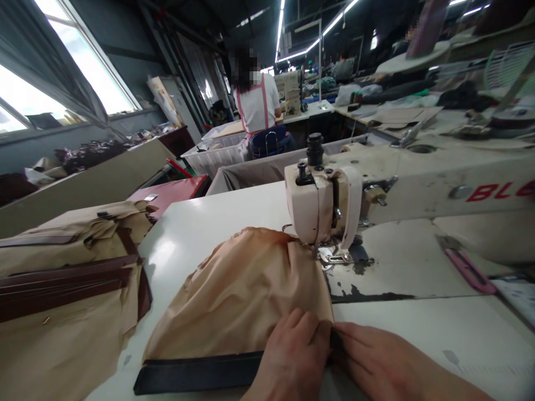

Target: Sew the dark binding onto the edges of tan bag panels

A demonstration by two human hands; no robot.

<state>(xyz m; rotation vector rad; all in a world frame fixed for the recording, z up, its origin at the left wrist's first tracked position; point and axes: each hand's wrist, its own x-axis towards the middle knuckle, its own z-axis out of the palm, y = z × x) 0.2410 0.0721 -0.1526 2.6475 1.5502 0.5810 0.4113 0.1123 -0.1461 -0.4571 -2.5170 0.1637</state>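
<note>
1. The tan fabric piece (242, 289) is pinned at its near right corner by both hands, on the white table (418, 328) in front of the sewing machine (334, 206).
2. The corner is pressed flat by the left hand (292, 356), whose fingers are laid over the cloth and over the dark band (196, 372) along its near edge; whether anything is pinched beneath cannot be told.
3. The same corner is met from the right by the right hand (376, 362), its fingertips closed against the fabric's edge, touching the left hand's fingers.
4. The fabric is bunched up in a mound, and its far edge is fed under the presser foot (334, 256) of the machine head.
5. A pink-handled tool (463, 267) is laid on the machine bed, well apart to the right.
6. A stack of tan and brown pieces (71, 267) is piled to the left.
7. A seated person (257, 106) is seen at a far bench, back turned.
</note>
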